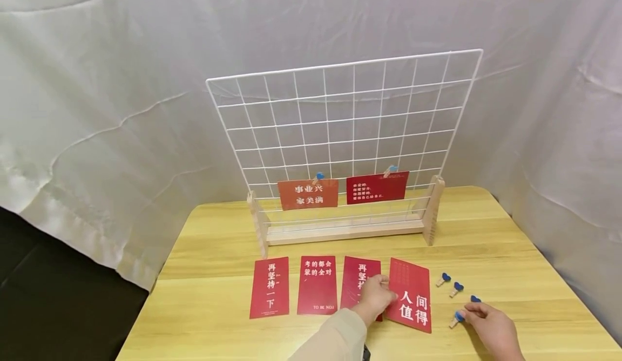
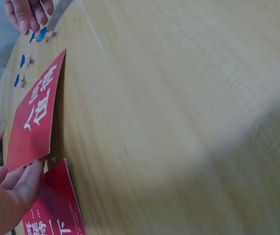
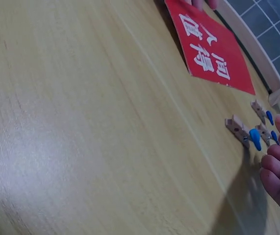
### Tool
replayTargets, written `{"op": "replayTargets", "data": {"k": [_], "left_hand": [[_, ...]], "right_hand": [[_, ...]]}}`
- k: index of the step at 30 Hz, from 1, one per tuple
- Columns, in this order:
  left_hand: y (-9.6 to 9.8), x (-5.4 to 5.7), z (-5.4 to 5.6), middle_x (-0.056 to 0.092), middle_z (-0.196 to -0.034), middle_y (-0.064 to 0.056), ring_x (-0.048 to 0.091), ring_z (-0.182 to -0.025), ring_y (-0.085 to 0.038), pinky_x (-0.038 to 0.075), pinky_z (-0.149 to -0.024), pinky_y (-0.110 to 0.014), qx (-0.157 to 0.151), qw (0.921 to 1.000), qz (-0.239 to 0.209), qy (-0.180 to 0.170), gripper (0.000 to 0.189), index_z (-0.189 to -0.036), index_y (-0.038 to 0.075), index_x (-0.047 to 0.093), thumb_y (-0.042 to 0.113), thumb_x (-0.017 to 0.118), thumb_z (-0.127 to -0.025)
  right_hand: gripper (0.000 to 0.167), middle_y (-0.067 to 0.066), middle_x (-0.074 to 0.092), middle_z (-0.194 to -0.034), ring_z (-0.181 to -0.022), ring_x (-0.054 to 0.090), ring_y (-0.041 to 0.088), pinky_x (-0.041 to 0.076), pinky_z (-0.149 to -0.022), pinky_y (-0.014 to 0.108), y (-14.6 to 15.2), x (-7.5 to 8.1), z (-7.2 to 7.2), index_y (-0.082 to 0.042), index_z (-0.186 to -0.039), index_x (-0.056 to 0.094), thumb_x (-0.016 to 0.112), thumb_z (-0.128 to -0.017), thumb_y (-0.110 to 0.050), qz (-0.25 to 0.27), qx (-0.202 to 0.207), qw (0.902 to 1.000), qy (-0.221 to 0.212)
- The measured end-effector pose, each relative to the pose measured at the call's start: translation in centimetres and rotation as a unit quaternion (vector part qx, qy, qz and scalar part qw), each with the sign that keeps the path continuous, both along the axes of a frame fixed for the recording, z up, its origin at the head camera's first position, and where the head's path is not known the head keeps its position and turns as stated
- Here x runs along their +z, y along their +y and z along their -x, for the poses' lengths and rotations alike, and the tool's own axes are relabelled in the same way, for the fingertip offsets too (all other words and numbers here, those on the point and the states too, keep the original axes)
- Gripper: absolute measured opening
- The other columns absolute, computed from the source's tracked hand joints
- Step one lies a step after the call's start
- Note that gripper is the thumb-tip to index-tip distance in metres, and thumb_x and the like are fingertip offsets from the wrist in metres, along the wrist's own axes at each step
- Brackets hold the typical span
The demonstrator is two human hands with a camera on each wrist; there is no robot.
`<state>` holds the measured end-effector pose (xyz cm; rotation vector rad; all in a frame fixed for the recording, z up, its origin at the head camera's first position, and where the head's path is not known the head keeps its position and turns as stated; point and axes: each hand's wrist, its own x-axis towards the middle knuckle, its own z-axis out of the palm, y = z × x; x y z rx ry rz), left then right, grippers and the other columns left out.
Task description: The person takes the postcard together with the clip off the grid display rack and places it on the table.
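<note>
My left hand (image 1: 374,299) holds the left edge of a red card (image 1: 410,296) with white characters, thumb above and fingers underneath; that edge is raised off the table. Beneath this hand lies another red card (image 1: 350,288), partly covered. Over at the right, my right hand (image 1: 495,331) has its fingertips beside a small wooden clothespin (image 3: 238,131) with a blue heart. No grip on it shows in the right wrist view. Several such clothespins lie close by, one (image 1: 443,279) farthest from that hand.
Two more red cards, one (image 1: 269,288) at far left and one (image 1: 317,285) beside it, lie in the row. Behind stands a white wire grid (image 1: 340,115) on a wooden base (image 1: 345,231). An orange card (image 1: 308,195) and a dark red card (image 1: 378,188) hang clipped there.
</note>
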<state>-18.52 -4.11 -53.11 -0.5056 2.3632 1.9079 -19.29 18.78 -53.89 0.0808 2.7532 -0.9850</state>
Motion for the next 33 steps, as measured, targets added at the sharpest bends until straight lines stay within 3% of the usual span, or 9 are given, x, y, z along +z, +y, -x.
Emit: {"op": "replayTargets", "data": {"k": [3,8,13,17,20,27,33], "left_hand": [[-0.4,0.3,0.1,0.057,-0.087,-0.01,0.053,-0.072,-0.019,0.049,-0.059,-0.029,-0.008,1.0,-0.004,-0.003,0.04,-0.105,-0.003,0.056,-0.009,0.064,-0.066],[-1.2,1.2,0.2,0.057,-0.091,-0.012,0.053,-0.076,-0.021,0.049,-0.062,-0.033,-0.023,0.9995,-0.023,-0.003,0.039,-0.106,-0.002,0.055,-0.007,0.064,-0.068],[-1.9,2.3,0.5,0.058,-0.093,-0.013,0.052,-0.067,-0.015,0.045,-0.054,-0.026,-0.027,0.9988,-0.041,0.005,0.041,-0.109,-0.003,0.053,-0.006,0.064,-0.07],[-2.5,2.7,0.7,0.058,-0.094,-0.013,0.054,-0.067,-0.015,0.049,-0.058,-0.031,-0.023,0.9978,-0.063,0.004,0.039,-0.109,-0.002,0.054,-0.006,0.063,-0.071],[-3.2,3.1,0.8,0.058,-0.093,-0.013,0.057,-0.073,-0.017,0.05,-0.065,-0.037,-0.026,0.9976,-0.064,0.008,0.036,-0.107,-0.001,0.055,-0.005,0.062,-0.072],[-5.3,4.3,1.1,0.058,-0.089,-0.007,0.056,-0.07,-0.015,0.05,-0.063,-0.035,-0.014,0.9962,-0.084,0.017,0.035,-0.106,0.001,0.057,-0.002,0.064,-0.072],[-7.0,4.9,1.0,0.057,-0.094,-0.008,0.058,-0.08,-0.018,0.049,-0.072,-0.04,-0.027,0.9908,-0.128,0.036,0.036,-0.11,0.001,0.054,0.0,0.063,-0.074]], "right_hand": [[0.056,0.022,0.058,-0.097,-0.09,0.05,0.04,0.044,-0.067,0.041,-0.2,0.4,0.2,0.005,-0.101,0.058,0.055,-0.079,-0.046,0.017,-0.004,0.9998,-0.008],[0.057,0.012,0.062,-0.086,-0.071,0.055,0.02,0.044,-0.055,0.029,-0.7,1.2,0.5,0.007,-0.104,0.055,0.056,-0.079,-0.045,0.035,-0.003,0.9993,0.008],[0.057,0.011,0.062,-0.089,-0.078,0.056,0.023,0.046,-0.06,0.036,-1.4,1.8,0.6,0.005,-0.105,0.056,0.056,-0.078,-0.046,0.049,-0.001,0.9982,0.034],[0.056,0.01,0.062,-0.091,-0.083,0.056,0.026,0.047,-0.063,0.038,-1.9,1.7,1.0,0.003,-0.106,0.056,0.058,-0.078,-0.045,0.066,0.005,0.9971,0.039],[0.055,0.01,0.062,-0.094,-0.085,0.056,0.027,0.047,-0.061,0.033,-2.0,0.5,2.0,0.001,-0.108,0.056,0.057,-0.078,-0.045,0.072,0.013,0.9963,0.044],[0.056,0.004,0.06,-0.102,-0.091,0.056,0.022,0.048,-0.068,0.032,-1.3,-4.8,5.3,-0.013,-0.113,0.053,0.051,-0.076,-0.055,0.051,0.022,0.995,0.084],[0.052,0.002,0.06,-0.101,-0.085,0.057,0.012,0.048,-0.062,0.023,-1.8,-5.7,6.8,-0.013,-0.114,0.053,0.055,-0.077,-0.049,0.098,0.046,0.9886,0.104]]}}
